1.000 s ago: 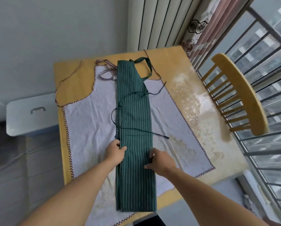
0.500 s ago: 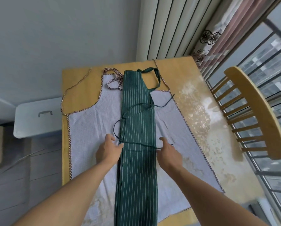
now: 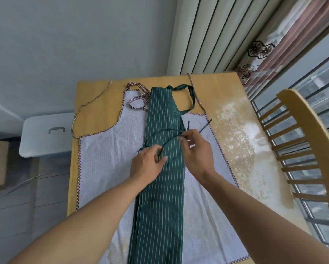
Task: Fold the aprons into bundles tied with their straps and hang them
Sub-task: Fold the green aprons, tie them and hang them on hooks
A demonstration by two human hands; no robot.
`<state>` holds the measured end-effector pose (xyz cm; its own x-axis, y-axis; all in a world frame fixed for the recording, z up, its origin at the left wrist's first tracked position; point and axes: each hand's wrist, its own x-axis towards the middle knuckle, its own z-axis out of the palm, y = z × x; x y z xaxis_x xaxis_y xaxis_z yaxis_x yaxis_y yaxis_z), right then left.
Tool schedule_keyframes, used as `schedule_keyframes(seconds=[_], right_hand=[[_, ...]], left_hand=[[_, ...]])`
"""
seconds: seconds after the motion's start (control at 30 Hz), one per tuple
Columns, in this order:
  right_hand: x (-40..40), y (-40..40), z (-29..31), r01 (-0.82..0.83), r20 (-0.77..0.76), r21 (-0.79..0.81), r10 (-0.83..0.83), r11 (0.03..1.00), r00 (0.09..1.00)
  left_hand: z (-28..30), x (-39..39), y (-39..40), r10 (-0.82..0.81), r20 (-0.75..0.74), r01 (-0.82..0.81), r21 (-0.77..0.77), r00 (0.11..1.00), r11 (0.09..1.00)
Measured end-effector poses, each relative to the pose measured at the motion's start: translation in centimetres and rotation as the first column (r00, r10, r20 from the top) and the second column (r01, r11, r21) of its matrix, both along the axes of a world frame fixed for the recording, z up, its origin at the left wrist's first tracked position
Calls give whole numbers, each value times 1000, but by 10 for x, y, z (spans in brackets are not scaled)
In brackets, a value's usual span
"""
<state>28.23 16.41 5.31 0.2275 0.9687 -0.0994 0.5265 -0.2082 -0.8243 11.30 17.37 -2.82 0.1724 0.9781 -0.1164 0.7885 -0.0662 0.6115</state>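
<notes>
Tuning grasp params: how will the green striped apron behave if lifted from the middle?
Probably floppy: the green striped apron lies flat as a long folded strip, so both ends would likely sag. Its folds may slip open, since nothing ties them yet. The thin waist strap held by both hands curves loosely, so it would likely dangle and snag.

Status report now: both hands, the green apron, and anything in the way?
Left hand and right hand pinch thin waist straps. Green apron folded long, unbundled, on white apron. Nothing blocking.

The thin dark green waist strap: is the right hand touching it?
Touching. The head view shows the right hand pinching the thin dark green waist strap between fingertips.
</notes>
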Motion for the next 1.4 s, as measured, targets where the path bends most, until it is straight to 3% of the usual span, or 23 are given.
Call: schedule_keyframes(seconds=[0.13,0.2,0.3,0.4,0.5,0.63,0.73,0.9,1.0,1.07,1.1,1.17,1.27,1.33,1.4], right_hand=[[20,3,-7,110,34,-48,-108,993,994],[35,-2,-14,153,119,-122,-139,981,983],[58,-14,-27,150,213,-249,-97,957,972],[67,-19,-31,187,144,-225,-157,956,977],[64,-5,-29,229,80,-191,-218,954,973],[40,16,-20,77,-97,-197,-97,977,991],[11,19,-16,-48,-118,-191,26,980,993],[-15,24,1,-346,-24,-87,346,934,938],[-29,35,26,-533,-40,14,533,846,845],[-30,37,30,-472,-84,18,472,881,877],[-27,34,25,-393,-64,-34,390,919,918],[-15,19,4,-243,87,-258,273,935,958],[-1,-23,-43,-289,203,-642,522,710,828],[1,-44,-64,-344,222,-701,650,624,727],[2,-54,-76,-360,253,-678,663,641,705]], left_hand=[[5,12,43,241,-1,-238,-154,971,959],[1,11,61,184,-7,-179,-273,983,945],[-4,10,73,25,-95,-51,-285,995,957],[-12,6,79,109,-92,-132,-286,990,949],[-18,1,83,167,-62,-177,-423,984,888],[-19,-6,85,378,154,-278,-443,913,852],[-25,-13,86,398,249,-247,-475,883,845],[-24,-4,90,327,118,-240,-457,938,856],[-29,0,96,145,-68,-160,-413,987,896],[-28,3,95,188,-86,-206,-426,978,881],[-25,5,95,289,-57,-285,-426,956,859],[-18,7,95,566,76,-464,-489,821,739],[-10,-11,102,839,266,-532,-673,475,514],[-3,-33,109,914,343,-488,-772,218,407],[5,-60,116,915,404,-461,-811,5,361]])
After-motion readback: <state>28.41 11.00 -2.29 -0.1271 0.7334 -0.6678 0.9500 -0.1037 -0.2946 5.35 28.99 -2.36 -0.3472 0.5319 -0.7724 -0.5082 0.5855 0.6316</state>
